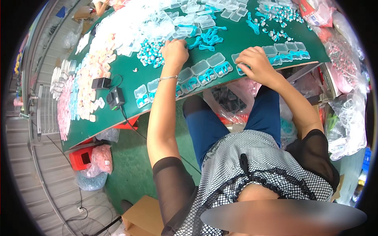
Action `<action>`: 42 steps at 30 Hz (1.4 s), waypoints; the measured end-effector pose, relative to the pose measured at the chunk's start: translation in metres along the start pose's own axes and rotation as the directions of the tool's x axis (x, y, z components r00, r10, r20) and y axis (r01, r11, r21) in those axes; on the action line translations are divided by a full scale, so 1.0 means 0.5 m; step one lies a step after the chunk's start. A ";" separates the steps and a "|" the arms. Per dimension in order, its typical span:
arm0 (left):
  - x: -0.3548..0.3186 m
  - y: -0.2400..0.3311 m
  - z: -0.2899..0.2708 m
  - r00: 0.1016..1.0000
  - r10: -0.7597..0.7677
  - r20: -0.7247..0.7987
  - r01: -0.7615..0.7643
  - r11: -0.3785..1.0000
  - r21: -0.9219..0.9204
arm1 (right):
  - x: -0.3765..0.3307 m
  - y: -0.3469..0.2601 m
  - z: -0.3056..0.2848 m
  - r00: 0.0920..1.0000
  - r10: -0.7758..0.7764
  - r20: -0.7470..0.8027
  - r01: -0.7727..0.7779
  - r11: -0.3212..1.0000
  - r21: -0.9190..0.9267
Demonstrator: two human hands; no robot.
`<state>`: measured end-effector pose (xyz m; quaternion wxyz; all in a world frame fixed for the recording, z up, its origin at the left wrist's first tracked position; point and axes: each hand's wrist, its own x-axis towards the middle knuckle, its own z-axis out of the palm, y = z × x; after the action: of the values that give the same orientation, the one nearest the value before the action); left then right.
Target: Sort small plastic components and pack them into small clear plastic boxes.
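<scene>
My left hand is closed, with its fingertips hidden, at the right side of a pile of small blue-and-silver pieces. Just right of it lies a heap of turquoise cords. My right hand reaches over a small clear plastic case near the table's front edge, its fingers bent and apart. Along that edge runs a row of clear cases with raised lids, such as this filled case, which holds turquoise cord. More filled cases stand right of my right hand.
A large heap of clear plastic cases covers the back of the green table. Peach parts and pink parts spread at the left, near a black device with a cable. Plastic bags crowd the right side. A cardboard box sits below.
</scene>
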<state>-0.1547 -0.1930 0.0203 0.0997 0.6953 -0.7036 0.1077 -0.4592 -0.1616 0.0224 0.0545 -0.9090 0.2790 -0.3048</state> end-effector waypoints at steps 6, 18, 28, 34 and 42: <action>0.010 0.006 0.009 1.000 0.006 0.011 -0.006 1.000 -0.005 | -0.021 0.037 -0.030 0.999 0.046 0.005 -0.046 0.999 -0.015; -0.035 0.008 -0.044 0.982 -0.184 0.030 0.083 0.287 -0.954 | -0.074 0.317 -0.156 0.869 0.436 -0.232 -0.450 0.893 -0.007; -0.101 0.121 -0.091 0.981 -0.030 0.191 0.192 0.016 -0.981 | -0.014 0.333 -0.096 0.905 0.421 -0.062 -0.417 0.850 -0.323; -0.132 0.162 -0.081 0.974 0.009 0.224 0.221 0.136 -0.966 | 0.034 0.354 -0.058 0.878 0.472 0.084 -0.356 0.759 -0.545; -0.153 0.196 -0.062 0.988 -0.012 0.156 0.156 0.173 -0.972 | 0.018 0.368 -0.085 0.963 0.263 0.051 -0.229 0.908 -0.352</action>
<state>-0.2517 -0.1100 0.0265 0.4879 0.5119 -0.5739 -0.4130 -0.5652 -0.3175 0.0121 -0.0529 -0.8759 0.4371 -0.1975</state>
